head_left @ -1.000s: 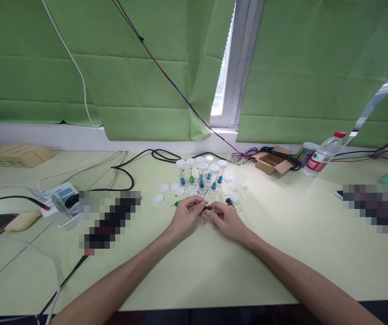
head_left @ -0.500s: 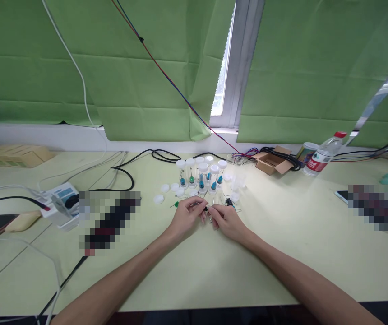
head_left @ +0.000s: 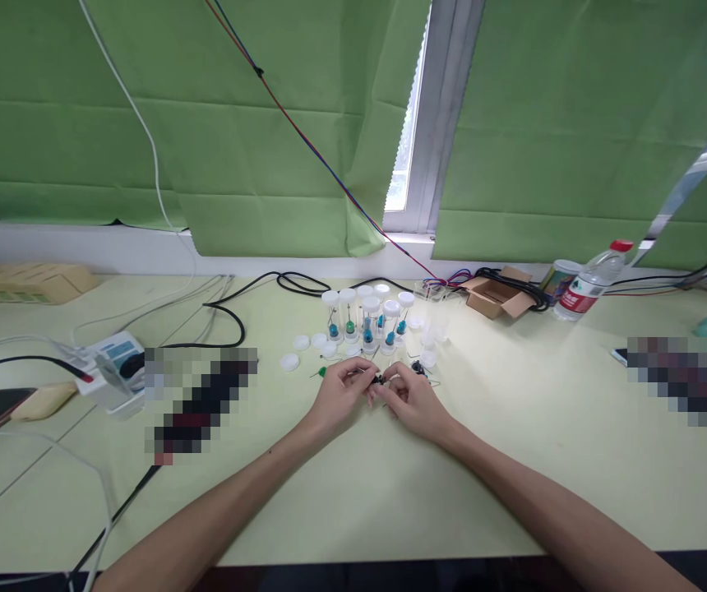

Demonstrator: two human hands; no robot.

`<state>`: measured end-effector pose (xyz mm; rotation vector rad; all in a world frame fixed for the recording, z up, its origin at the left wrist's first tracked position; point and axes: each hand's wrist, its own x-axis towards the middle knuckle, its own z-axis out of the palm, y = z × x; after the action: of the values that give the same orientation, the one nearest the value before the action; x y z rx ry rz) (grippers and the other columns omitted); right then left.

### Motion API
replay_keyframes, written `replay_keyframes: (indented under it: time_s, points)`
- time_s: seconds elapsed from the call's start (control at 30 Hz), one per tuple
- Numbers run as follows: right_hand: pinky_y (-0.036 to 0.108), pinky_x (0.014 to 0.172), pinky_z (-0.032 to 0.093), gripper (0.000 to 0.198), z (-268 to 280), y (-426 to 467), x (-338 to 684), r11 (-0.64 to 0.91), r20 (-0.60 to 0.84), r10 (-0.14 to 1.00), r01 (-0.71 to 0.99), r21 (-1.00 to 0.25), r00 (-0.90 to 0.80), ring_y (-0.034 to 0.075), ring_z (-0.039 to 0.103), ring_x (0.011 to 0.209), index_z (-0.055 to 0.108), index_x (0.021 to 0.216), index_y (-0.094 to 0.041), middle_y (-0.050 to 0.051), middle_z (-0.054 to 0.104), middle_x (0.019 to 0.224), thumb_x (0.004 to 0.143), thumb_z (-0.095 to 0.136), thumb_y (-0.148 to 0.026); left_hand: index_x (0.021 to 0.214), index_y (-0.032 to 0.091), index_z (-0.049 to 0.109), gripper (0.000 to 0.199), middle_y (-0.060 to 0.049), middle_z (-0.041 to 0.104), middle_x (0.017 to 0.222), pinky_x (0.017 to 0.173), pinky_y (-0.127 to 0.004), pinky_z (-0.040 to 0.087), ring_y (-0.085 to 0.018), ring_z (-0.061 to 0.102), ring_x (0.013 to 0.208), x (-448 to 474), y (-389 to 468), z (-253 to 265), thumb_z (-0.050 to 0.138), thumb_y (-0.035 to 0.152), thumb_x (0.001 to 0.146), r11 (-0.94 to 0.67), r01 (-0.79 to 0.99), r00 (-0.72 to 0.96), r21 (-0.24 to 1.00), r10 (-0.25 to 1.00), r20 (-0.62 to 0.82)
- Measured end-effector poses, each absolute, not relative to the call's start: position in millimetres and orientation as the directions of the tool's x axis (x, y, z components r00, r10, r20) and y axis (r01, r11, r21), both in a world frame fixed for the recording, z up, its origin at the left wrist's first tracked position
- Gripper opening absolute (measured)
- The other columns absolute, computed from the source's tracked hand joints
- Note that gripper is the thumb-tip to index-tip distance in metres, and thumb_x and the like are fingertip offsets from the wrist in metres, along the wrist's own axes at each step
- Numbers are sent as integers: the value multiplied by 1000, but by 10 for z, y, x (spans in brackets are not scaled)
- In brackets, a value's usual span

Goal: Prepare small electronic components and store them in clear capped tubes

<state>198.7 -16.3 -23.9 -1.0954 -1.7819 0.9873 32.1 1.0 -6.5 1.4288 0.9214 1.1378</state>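
My left hand (head_left: 346, 390) is closed in a pinch on a small black part (head_left: 378, 380), too small to name. My right hand (head_left: 412, 398) meets it from the other side, thumb and fingertips curled against the same part. Just beyond the hands stand several clear tubes (head_left: 371, 316) with white caps, each holding a blue or green piece on a thin metal pin. Loose round white caps (head_left: 290, 362) lie left of the tubes. A green piece (head_left: 322, 372) rests beside my left hand, and dark small parts (head_left: 418, 367) lie beyond my right hand.
At the back right are an open cardboard box (head_left: 496, 296), a can (head_left: 560, 279) and a water bottle (head_left: 591, 284). A white power strip (head_left: 110, 370) with cables sits at left. Black cable (head_left: 239, 325) loops behind. A phone (head_left: 620, 356) lies far right, partly blurred.
My right hand's fingers have lifted and shifted slightly on the black part, so more of it shows between the hands. My left hand stays in place.
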Motion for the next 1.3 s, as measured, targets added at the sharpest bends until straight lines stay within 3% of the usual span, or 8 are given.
replay_keyframes:
  time_s: [0.1, 0.3, 0.53, 0.8, 1.0, 1.2, 1.3]
  points:
    - [23, 52, 38, 19, -235, -159, 1991, 345, 248, 913, 288, -893, -325, 12, 48, 47, 52, 86, -21, -6, 52, 52, 93, 50, -38, 78, 15, 65, 18, -1, 61, 65, 56, -26, 47, -12, 56, 54, 317, 10, -71, 64, 33, 83, -161, -31, 270, 986, 949, 163]
    - [25, 54, 40, 35, -199, -156, 1994, 360, 247, 905, 313, -879, -345, 12, 50, 49, 53, 71, -20, -3, 53, 53, 97, 41, -40, 76, 15, 65, 20, 0, 60, 60, 56, -25, 46, -12, 55, 52, 320, -11, -36, 63, 33, 84, -154, -6, 274, 988, 950, 150]
    - [23, 49, 38, 25, -220, -165, 1982, 288, 206, 931, 261, -921, -300, 12, 49, 45, 46, 99, -22, -8, 53, 53, 90, 54, -43, 78, 16, 67, 20, -2, 63, 69, 54, -25, 47, -12, 54, 54, 322, 2, -52, 66, 35, 81, -150, -22, 244, 988, 958, 151]
    - [24, 52, 40, 17, -221, -157, 1988, 310, 218, 921, 268, -912, -324, 12, 49, 46, 47, 91, -22, -7, 51, 52, 92, 49, -39, 78, 15, 65, 21, 0, 58, 63, 52, -25, 46, -12, 53, 53, 326, -6, -62, 65, 36, 82, -155, -14, 259, 988, 954, 153]
    - [25, 55, 41, 35, -210, -153, 1981, 334, 235, 916, 294, -896, -325, 13, 52, 49, 53, 75, -20, -2, 55, 54, 97, 39, -44, 77, 15, 64, 21, 0, 58, 61, 54, -25, 45, -12, 53, 51, 315, -4, -55, 63, 35, 83, -159, 13, 268, 987, 952, 150]
    - [24, 49, 39, 23, -227, -156, 1973, 276, 201, 937, 251, -928, -288, 13, 49, 45, 47, 99, -22, -8, 50, 52, 93, 49, -44, 79, 15, 66, 21, -1, 59, 64, 53, -25, 46, -12, 53, 53, 319, 4, -65, 64, 36, 83, -161, -5, 259, 987, 953, 157]
    - [23, 47, 35, 26, -240, -154, 1976, 304, 224, 931, 268, -914, -289, 12, 46, 45, 44, 99, -22, -9, 50, 53, 88, 56, -42, 79, 16, 66, 20, -1, 59, 65, 53, -25, 46, -12, 53, 54, 321, 3, -79, 64, 36, 82, -165, -9, 253, 986, 954, 162]
